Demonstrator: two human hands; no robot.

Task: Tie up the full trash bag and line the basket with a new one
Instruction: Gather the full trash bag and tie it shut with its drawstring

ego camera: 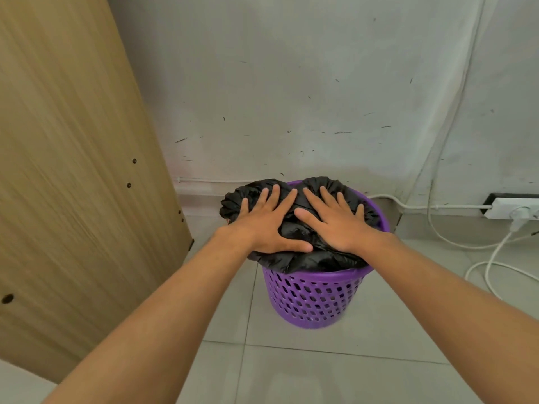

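A purple perforated basket [313,298] stands on the tiled floor by the wall. A bulging black trash bag [309,259] fills it and spills over the rim on the left and back. My left hand [269,221] lies flat on the bag's left half, fingers spread and straight. My right hand [334,218] lies flat on the right half, fingers spread the same way. The thumbs point toward each other over the bag's middle. No second bag is in view.
A tall wooden panel [75,158] stands close on the left of the basket. A white power strip [513,208] with a plug sits by the wall at the right, and white cables [490,263] trail across the floor. A scuffed wall [291,97] is behind.
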